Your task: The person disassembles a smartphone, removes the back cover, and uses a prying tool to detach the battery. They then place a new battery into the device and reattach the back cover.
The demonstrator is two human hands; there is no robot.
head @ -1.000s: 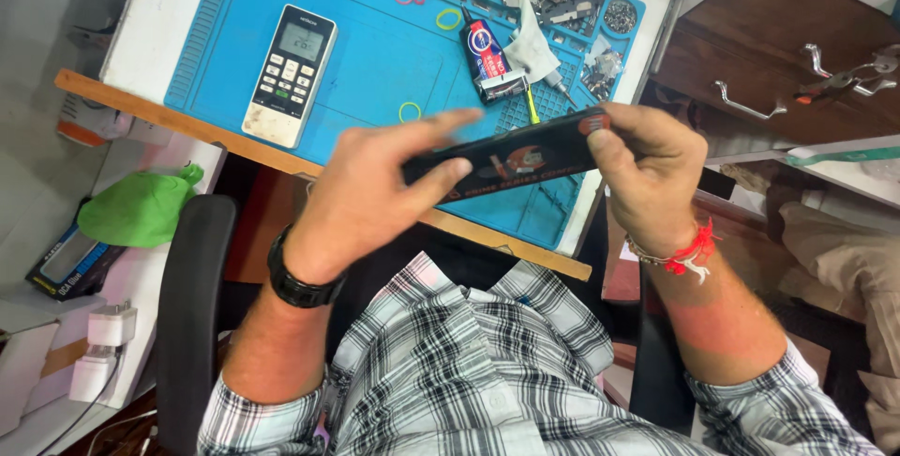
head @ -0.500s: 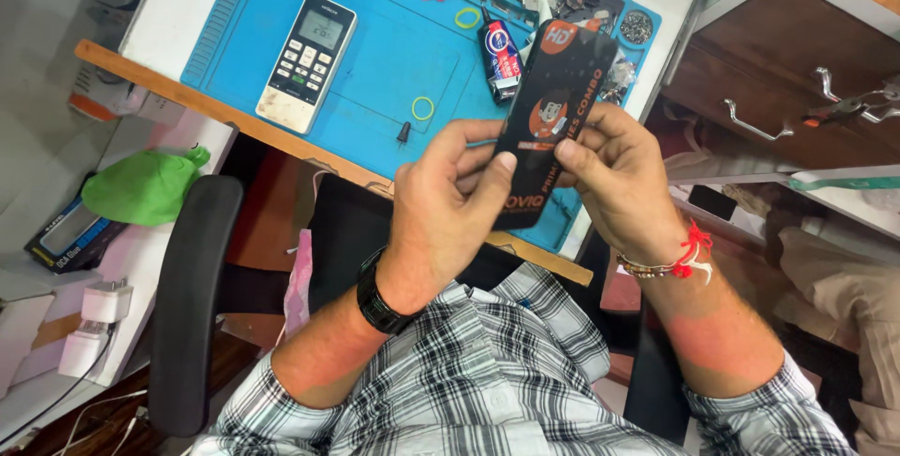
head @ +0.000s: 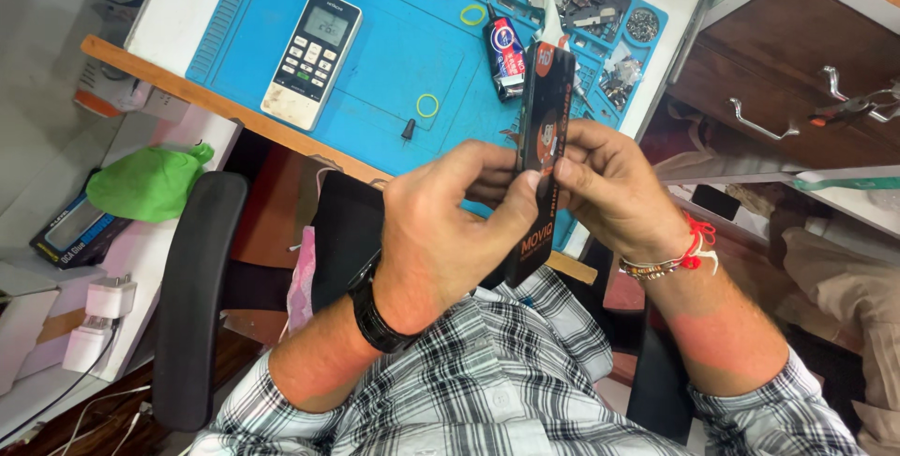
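The left hand (head: 450, 231) grips the near long edge of a slim black package (head: 542, 156) with orange print, thumb and curled fingers pinching it. The right hand (head: 609, 189) pinches the far edge the same way. The package stands on end, upright between the two hands above the desk's front edge, its narrow side turned to the camera.

To handle it well, I judge the pinch should stay on the rims — pressure on the flat face could bend whatever sits inside — and both hands should turn it together.

Far left of the left fingers, a dark blue box (head: 80, 229) lies flat beside a green cloth (head: 150, 179). Beyond those fingers, on the blue mat (head: 244, 25), lies a white remote control (head: 312, 55) with a small grey screen — a long upright rectangle. Just beyond the fingertips sits a yellow rubber band (head: 427, 104), and behind the package's top a dark tube (head: 506, 53) with a round red-and-blue label.
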